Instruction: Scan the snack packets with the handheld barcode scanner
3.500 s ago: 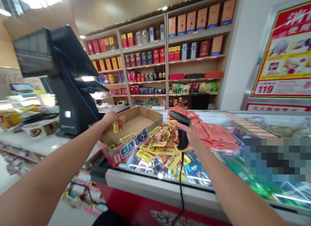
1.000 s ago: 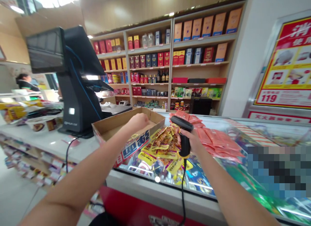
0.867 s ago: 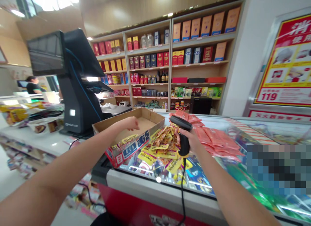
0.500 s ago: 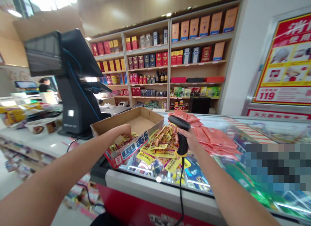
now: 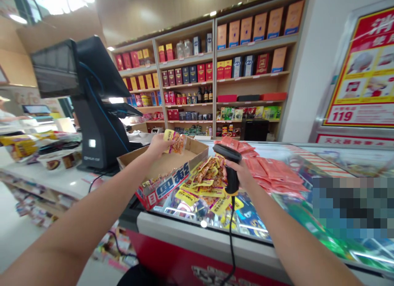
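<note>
My left hand (image 5: pixel 158 144) is closed on a yellow snack packet (image 5: pixel 175 141) with a see-through window, held up over the open cardboard box (image 5: pixel 194 151). Inside the box's near left corner, more packets partly show behind its printed wall. In my right hand (image 5: pixel 238 173) is a black barcode scanner (image 5: pixel 228 154), its fingers wrapped round the handle and its cable hanging down over the counter edge. Between the box and the scanner lies a loose heap of yellow snack packets (image 5: pixel 205 177) on the glass top.
Salmon-pink packets (image 5: pixel 273 173) are stacked to the right on the glass counter (image 5: pixel 184 210). A dark point-of-sale terminal (image 5: pixel 103 113) stands at the left. Green packages (image 5: pixel 326 232) lie at the right front. Shelves of boxed goods (image 5: pixel 187 74) line the back wall.
My left hand has risen out of the box with a yellow snack packet in its fingers. My right hand keeps the scanner in nearly the same place.
</note>
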Demonstrator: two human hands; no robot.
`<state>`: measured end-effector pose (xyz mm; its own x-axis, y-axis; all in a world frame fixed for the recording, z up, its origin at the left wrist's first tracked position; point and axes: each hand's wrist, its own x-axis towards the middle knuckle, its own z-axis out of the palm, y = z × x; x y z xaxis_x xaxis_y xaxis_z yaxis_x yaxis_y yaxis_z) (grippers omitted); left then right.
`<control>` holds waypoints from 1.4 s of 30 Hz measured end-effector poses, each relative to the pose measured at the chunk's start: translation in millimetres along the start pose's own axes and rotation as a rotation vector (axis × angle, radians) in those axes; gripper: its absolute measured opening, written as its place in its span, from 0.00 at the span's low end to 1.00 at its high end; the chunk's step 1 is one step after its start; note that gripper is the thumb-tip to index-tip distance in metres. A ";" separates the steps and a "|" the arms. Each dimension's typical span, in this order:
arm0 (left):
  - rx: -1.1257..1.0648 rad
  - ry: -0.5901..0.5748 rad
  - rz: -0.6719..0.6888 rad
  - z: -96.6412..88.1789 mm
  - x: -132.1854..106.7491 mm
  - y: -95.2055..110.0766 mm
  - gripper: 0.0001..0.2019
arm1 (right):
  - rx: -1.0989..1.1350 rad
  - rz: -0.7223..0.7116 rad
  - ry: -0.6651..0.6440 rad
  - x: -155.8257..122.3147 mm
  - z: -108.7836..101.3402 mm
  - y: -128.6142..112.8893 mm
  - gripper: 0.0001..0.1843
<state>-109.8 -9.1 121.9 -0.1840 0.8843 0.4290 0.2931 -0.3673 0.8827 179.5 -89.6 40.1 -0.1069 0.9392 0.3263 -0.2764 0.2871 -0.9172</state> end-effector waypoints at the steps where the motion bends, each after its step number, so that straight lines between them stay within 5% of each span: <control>1: -0.151 -0.006 -0.004 9.3 -8.8 5.7 0.14 | -0.001 0.003 -0.001 0.1 0.2 0.0 0.13; 4: -0.524 0.018 0.000 47.6 -41.0 10.3 0.18 | 0.002 0.018 -0.001 0.3 0.0 0.2 0.14; 7: -0.804 -0.010 -0.187 88.0 -63.2 -0.3 0.14 | 0.003 0.013 -0.003 0.5 -0.4 0.1 0.14; 10: -1.009 -0.185 -0.378 112.6 -66.5 -16.5 0.04 | -0.002 0.000 0.000 0.5 -0.1 -0.4 0.14; 15: -1.154 -0.732 -0.688 108.0 -58.2 -42.0 0.12 | -0.015 -0.016 -0.056 -1.8 0.8 -1.7 0.15; 18: -1.109 -0.868 -0.785 96.3 -56.5 -51.3 0.14 | -0.079 0.007 -0.132 -4.3 1.2 -2.4 0.16; 27: -1.176 -0.791 -0.919 95.5 -53.4 -55.5 0.12 | -0.216 0.023 -0.350 -9.1 5.9 -1.9 0.15; 42: -1.074 -0.701 -0.905 100.7 -57.2 -53.3 0.13 | -0.239 0.054 -0.355 -10.5 7.8 0.8 0.19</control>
<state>-20.3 -11.1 31.0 0.6227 0.7567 -0.1993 -0.5041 0.5827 0.6374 173.0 -100.7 37.7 -0.4483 0.8431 0.2969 -0.0372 0.3143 -0.9486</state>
